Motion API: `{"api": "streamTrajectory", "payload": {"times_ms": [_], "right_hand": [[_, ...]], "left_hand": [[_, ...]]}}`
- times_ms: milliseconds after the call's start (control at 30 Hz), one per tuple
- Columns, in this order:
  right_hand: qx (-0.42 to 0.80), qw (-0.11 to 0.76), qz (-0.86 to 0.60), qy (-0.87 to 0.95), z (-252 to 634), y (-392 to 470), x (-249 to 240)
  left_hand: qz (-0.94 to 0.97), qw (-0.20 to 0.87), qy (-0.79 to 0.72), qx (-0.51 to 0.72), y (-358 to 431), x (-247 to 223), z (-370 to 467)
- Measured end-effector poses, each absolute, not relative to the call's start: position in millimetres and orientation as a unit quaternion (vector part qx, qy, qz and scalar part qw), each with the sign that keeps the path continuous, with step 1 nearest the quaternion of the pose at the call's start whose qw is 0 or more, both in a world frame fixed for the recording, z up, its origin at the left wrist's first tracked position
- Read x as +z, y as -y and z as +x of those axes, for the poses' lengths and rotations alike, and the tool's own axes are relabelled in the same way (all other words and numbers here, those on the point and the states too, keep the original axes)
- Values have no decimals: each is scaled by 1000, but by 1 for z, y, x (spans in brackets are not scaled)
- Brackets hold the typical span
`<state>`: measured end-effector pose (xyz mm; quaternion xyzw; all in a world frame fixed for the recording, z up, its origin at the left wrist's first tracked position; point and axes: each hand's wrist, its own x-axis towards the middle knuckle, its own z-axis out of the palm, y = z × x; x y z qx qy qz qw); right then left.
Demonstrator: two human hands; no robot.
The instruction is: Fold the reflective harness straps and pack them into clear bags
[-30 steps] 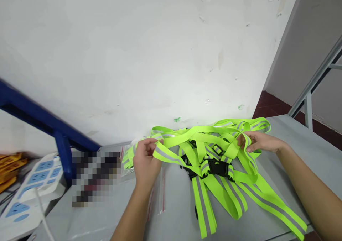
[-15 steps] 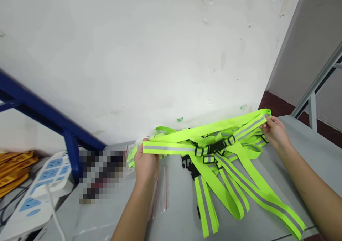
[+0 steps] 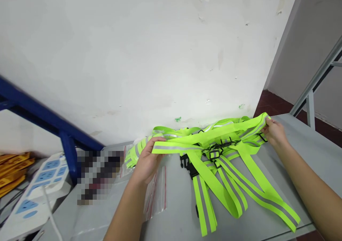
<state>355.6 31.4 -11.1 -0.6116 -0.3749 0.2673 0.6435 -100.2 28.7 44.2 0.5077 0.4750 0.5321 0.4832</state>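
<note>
Packets in orange lay beyond the desk's left edge, any print too blurred to read. The left hand pinched one folded end of a yellow-green reflective strap between thumb and fingers. It stretched near the desk's far edge, above a tangle of matching straps trailing toward the near right corner, to the right hand, fingers closed on its other fold.

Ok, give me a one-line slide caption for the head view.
Left hand and right hand hold a yellow-green reflective strap stretched between them above a gray table.
</note>
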Motion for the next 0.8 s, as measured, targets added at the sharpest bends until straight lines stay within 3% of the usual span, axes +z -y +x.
{"api": "streamTrajectory", "payload": {"times_ms": [233, 367, 433, 633, 800], "right_hand": [[135, 538, -705, 442, 355, -27, -11], [88, 427, -643, 630, 336, -11, 20], [60, 344, -588, 730, 322, -2, 36], [216, 167, -505, 819, 295, 22, 57], [192, 99, -524, 824, 287, 28, 47]], "left_hand": [[815, 285, -454, 221, -17, 45, -124], [855, 187, -474, 96, -3, 46, -115], [863, 169, -470, 74, 4, 51, -105], [891, 162, -418, 77, 18, 55, -67], [899, 107, -400, 142, 21, 39, -37]]}}
